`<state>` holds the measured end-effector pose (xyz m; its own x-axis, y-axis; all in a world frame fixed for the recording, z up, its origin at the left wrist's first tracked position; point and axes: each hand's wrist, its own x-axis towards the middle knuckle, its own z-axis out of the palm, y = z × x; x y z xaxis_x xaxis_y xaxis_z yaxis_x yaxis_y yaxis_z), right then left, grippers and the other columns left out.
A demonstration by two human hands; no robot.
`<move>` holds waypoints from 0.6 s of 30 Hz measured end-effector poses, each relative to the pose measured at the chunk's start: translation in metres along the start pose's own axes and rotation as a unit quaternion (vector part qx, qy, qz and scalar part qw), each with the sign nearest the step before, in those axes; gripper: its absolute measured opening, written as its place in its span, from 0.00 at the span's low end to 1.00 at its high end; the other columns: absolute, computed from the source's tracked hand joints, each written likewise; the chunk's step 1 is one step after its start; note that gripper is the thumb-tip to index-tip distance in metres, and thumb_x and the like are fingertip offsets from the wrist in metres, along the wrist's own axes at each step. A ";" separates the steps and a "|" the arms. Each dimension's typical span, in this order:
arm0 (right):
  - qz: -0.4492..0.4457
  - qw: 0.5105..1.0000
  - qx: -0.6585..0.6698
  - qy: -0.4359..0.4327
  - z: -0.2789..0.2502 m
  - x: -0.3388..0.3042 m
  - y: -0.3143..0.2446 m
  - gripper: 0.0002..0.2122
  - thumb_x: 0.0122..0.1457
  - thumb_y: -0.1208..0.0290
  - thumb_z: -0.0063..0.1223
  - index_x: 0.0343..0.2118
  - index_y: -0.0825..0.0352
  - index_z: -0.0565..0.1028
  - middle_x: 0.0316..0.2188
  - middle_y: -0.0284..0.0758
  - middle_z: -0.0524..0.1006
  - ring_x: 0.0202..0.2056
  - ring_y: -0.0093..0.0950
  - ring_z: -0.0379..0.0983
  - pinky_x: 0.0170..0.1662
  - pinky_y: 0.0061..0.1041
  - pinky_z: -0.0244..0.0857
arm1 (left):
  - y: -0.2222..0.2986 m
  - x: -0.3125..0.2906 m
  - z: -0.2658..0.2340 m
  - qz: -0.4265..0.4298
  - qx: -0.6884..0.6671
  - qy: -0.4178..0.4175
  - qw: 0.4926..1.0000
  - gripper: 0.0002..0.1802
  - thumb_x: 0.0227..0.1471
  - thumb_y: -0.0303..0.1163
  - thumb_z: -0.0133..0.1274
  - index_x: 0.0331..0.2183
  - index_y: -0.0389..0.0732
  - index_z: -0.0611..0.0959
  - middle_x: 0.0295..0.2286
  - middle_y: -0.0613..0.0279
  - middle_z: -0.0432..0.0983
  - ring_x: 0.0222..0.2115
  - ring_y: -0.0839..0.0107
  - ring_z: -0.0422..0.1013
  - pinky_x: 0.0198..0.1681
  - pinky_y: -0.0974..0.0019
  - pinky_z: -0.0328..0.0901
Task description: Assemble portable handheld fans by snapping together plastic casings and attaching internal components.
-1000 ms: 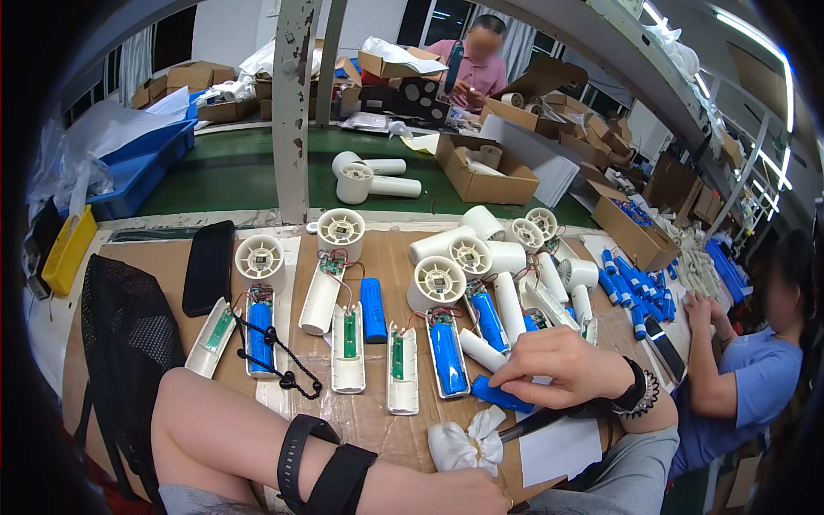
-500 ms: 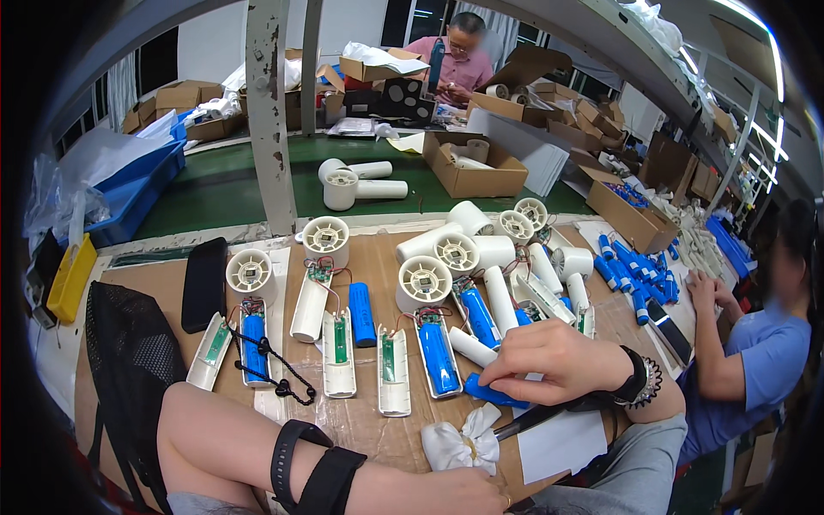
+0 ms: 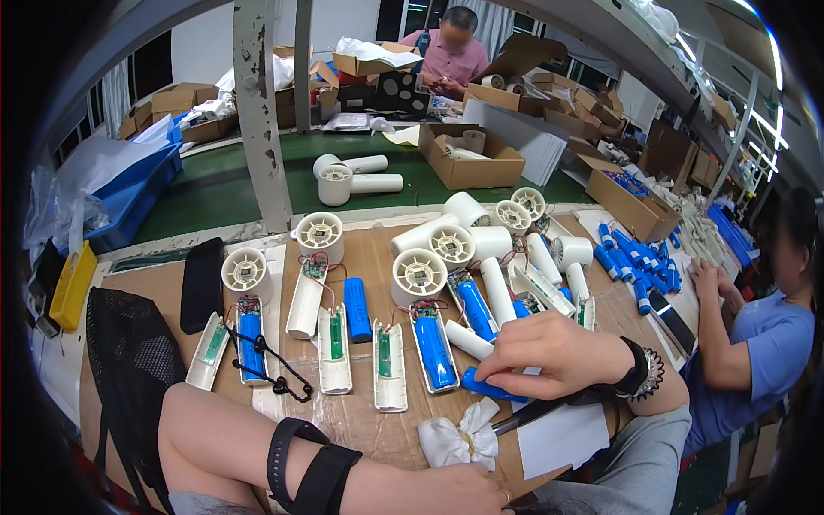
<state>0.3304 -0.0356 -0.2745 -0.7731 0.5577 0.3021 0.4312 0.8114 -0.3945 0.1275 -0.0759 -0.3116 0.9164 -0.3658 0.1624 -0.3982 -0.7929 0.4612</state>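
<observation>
My right hand (image 3: 545,356) is closed at the right of the cardboard-covered bench, fingers curled over a blue cylindrical battery (image 3: 491,384), which it partly hides. My left hand (image 3: 451,491) lies at the lower edge, back up, its fingers mostly out of sight. Just above it is a white fabric bow (image 3: 462,438). Left of my right hand stands an opened white handle with a blue battery (image 3: 434,354) inside, wired to a round white fan head (image 3: 419,273). Opened handle shells with green circuit boards (image 3: 384,356) lie farther left, and a loose blue battery (image 3: 357,311) rests among them.
A black phone (image 3: 203,285) and a black mesh bag (image 3: 129,356) lie left. White paper (image 3: 562,439) is under my right forearm. More fan parts, a pile of blue batteries (image 3: 635,262) and a cardboard box (image 3: 633,206) are right. A co-worker (image 3: 747,343) sits there.
The whole view has shifted slightly, so bench things appear a little farther left and higher. My right hand stays over the blue battery; my left hand has hardly moved.
</observation>
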 end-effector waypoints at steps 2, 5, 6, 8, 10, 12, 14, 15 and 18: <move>-0.006 1.000 0.003 -0.003 -0.001 0.001 0.002 0.06 0.49 0.78 0.54 0.32 0.65 0.76 0.19 0.32 0.71 0.22 0.27 0.68 0.24 0.24 0.61 | 0.000 0.001 -0.001 -0.025 -0.009 -0.027 0.999 0.10 0.44 0.31 0.45 0.25 0.33 0.76 0.24 0.50 0.72 0.28 0.56 0.71 0.32 0.61 0.66; -0.005 1.000 0.005 -0.002 0.000 0.000 0.002 0.06 0.49 0.78 0.54 0.32 0.65 0.75 0.19 0.32 0.71 0.21 0.27 0.68 0.23 0.24 0.61 | -0.001 0.001 0.000 -0.016 -0.007 -0.017 1.000 0.10 0.44 0.31 0.45 0.25 0.34 0.75 0.24 0.50 0.72 0.29 0.57 0.71 0.32 0.61 0.66; -0.004 1.000 0.005 -0.002 0.000 0.000 0.002 0.06 0.49 0.78 0.54 0.32 0.65 0.75 0.19 0.32 0.71 0.21 0.27 0.68 0.23 0.24 0.61 | -0.001 0.001 0.000 -0.011 -0.005 -0.012 1.000 0.10 0.44 0.31 0.45 0.25 0.34 0.75 0.24 0.50 0.72 0.29 0.57 0.71 0.32 0.62 0.66; -0.005 1.000 0.005 -0.001 0.000 -0.001 0.002 0.06 0.49 0.77 0.54 0.32 0.65 0.75 0.19 0.32 0.71 0.21 0.27 0.68 0.23 0.24 0.61 | -0.002 0.001 0.004 -0.007 0.003 -0.008 1.000 0.10 0.43 0.31 0.45 0.25 0.34 0.75 0.25 0.51 0.72 0.29 0.57 0.71 0.32 0.62 0.66; -0.005 1.000 0.006 -0.001 0.000 -0.001 0.002 0.06 0.49 0.77 0.54 0.32 0.65 0.75 0.19 0.32 0.71 0.21 0.27 0.69 0.23 0.24 0.61 | -0.003 0.001 0.006 0.003 0.019 0.002 1.000 0.09 0.43 0.31 0.45 0.25 0.34 0.75 0.25 0.51 0.72 0.30 0.57 0.71 0.33 0.62 0.66; -0.002 1.000 0.006 -0.004 0.001 -0.001 0.002 0.05 0.50 0.76 0.53 0.31 0.65 0.75 0.19 0.32 0.71 0.22 0.28 0.69 0.24 0.24 0.62 | -0.002 0.001 0.005 0.005 0.021 0.001 1.000 0.09 0.43 0.31 0.45 0.25 0.34 0.75 0.25 0.51 0.72 0.30 0.58 0.71 0.33 0.62 0.66; 0.005 1.000 0.007 -0.013 0.001 -0.001 0.002 0.04 0.51 0.73 0.51 0.30 0.65 0.73 0.21 0.33 0.70 0.24 0.29 0.69 0.25 0.26 0.63 | -0.002 0.001 0.004 0.009 0.022 0.002 1.000 0.09 0.43 0.31 0.45 0.25 0.35 0.75 0.25 0.51 0.72 0.30 0.58 0.71 0.33 0.62 0.66; 0.005 1.000 0.007 -0.012 0.001 -0.002 0.002 0.04 0.51 0.73 0.51 0.30 0.65 0.73 0.21 0.33 0.70 0.24 0.29 0.69 0.25 0.26 0.63 | -0.002 0.002 0.004 0.009 0.022 0.001 1.000 0.09 0.43 0.31 0.45 0.25 0.35 0.75 0.25 0.51 0.72 0.30 0.58 0.71 0.33 0.62 0.66; 0.004 1.000 0.005 -0.011 0.001 -0.002 0.001 0.04 0.51 0.73 0.51 0.30 0.65 0.73 0.21 0.33 0.70 0.24 0.29 0.69 0.25 0.26 0.63 | -0.002 0.003 0.004 0.003 0.023 -0.017 1.000 0.09 0.44 0.31 0.45 0.25 0.35 0.75 0.26 0.51 0.72 0.30 0.58 0.71 0.33 0.62 0.65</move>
<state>0.3325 -0.0360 -0.2762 -0.7799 0.5595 0.2805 0.4320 0.8056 -0.4055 0.1307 -0.0766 -0.3154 0.9120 -0.3872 0.1352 -0.4068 -0.8115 0.4195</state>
